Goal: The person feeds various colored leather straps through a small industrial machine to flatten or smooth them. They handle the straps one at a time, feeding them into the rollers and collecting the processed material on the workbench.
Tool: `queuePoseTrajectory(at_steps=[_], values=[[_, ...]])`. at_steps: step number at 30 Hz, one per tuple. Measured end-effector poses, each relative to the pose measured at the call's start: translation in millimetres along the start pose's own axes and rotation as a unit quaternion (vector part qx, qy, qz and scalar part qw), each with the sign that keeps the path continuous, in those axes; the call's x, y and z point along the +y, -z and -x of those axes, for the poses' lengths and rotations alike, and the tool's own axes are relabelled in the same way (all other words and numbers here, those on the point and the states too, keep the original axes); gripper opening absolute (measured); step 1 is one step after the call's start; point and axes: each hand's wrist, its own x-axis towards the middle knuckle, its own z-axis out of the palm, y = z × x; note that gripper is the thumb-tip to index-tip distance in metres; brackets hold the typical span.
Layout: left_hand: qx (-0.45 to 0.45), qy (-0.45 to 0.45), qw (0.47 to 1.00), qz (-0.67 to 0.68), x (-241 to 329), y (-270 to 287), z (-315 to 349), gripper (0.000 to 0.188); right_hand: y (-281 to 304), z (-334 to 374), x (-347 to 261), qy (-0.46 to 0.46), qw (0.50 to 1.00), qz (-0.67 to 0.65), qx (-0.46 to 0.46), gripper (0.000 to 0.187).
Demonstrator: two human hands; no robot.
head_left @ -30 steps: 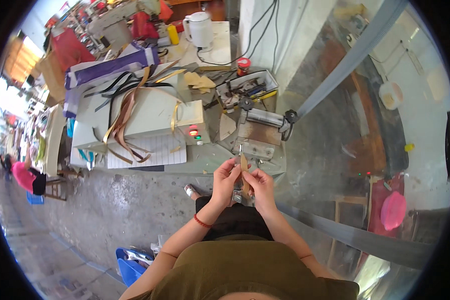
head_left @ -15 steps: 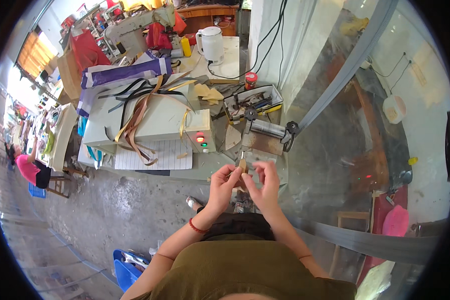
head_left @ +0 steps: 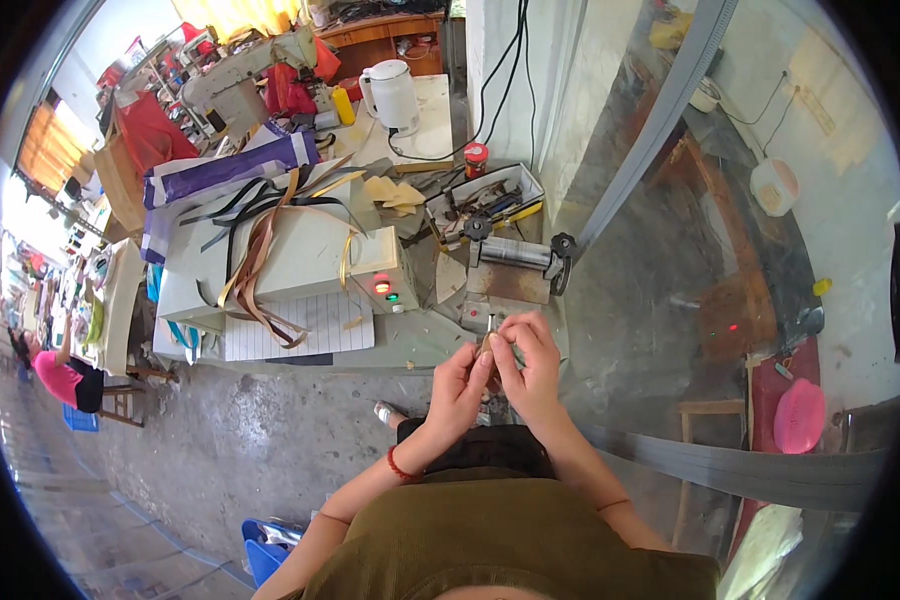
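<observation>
My left hand (head_left: 460, 385) and my right hand (head_left: 530, 362) meet just in front of the work table's edge, thumbs and fingers pinched together. Between the fingertips is a small tan piece (head_left: 487, 345), perhaps leather, mostly hidden by the fingers. Right beyond it a thin metal pin (head_left: 491, 322) sticks up close to my right fingertips; whether the piece touches it, I cannot tell. Farther back stand a metal roller (head_left: 513, 254) with black knobs and a flat brownish plate (head_left: 508, 284).
A pale machine box (head_left: 382, 262) with red and green lights stands left, with black, brown and gold straps (head_left: 255, 250) draped over its neighbour. A tool box (head_left: 485, 205), a red-lidded jar (head_left: 476, 158) and a white kettle (head_left: 390, 97) are behind. A clear curtain (head_left: 640, 330) hangs right.
My right hand's fingers have closed in toward the left hand, and the tan piece is now more covered. The view has shifted slightly, moving the table items left.
</observation>
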Motion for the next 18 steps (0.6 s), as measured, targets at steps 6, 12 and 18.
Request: queuePoseTrajectory(at_steps=[6,12,18], values=[[0.004,-0.059,0.998,-0.027,4.6,-5.6,2.6,0.023,0.3,0.8,0.0,-0.017,0.999,0.034,-0.009,0.015],[-0.016,-0.008,0.998,0.068,2.1,2.1,3.0,0.024,-3.6,-2.4,-9.9,-0.039,0.998,-0.053,-0.018,0.014],[-0.021,0.045,0.986,0.162,3.1,8.4,14.3,0.023,-2.6,-0.8,-2.9,-0.098,0.985,-0.128,-0.059,0.01]])
